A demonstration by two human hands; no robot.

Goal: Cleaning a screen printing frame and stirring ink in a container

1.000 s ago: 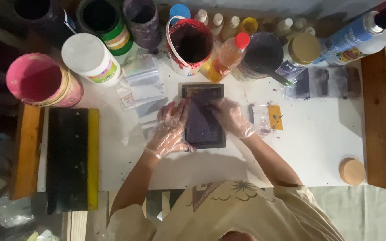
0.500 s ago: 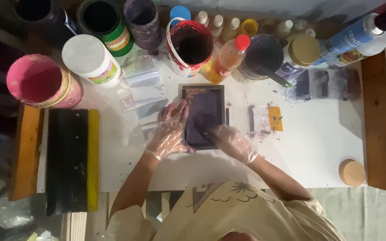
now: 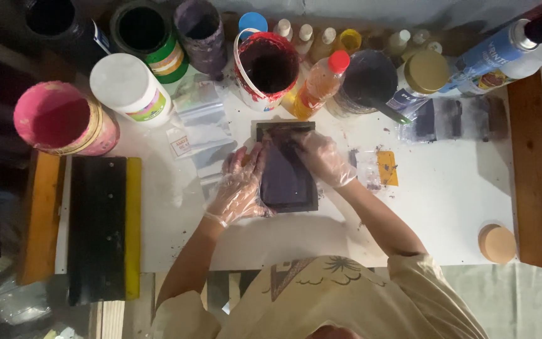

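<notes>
A small dark rectangular frame with a purple-stained panel [image 3: 286, 182] lies flat on the white table [image 3: 434, 207]. My left hand [image 3: 239, 185], in a clear plastic glove, rests on the frame's left edge and holds it down. My right hand [image 3: 321, 157], also gloved, presses flat on the upper right part of the panel with fingers spread toward its top edge. Neither hand grips a tool that I can see.
Paint tubs stand along the back: a pink one [image 3: 64, 119], a white-lidded one [image 3: 130, 88], a red-smeared white bucket [image 3: 268, 66], an orange bottle [image 3: 318, 85], spray cans [image 3: 503, 53]. A black and yellow squeegee [image 3: 101, 226] lies left. Small plastic bags [image 3: 202, 122] and a round wooden lid [image 3: 497, 243] lie nearby.
My right hand slid from the panel's right side down to its lower right, then up to the upper part. My left hand stayed on the left edge.
</notes>
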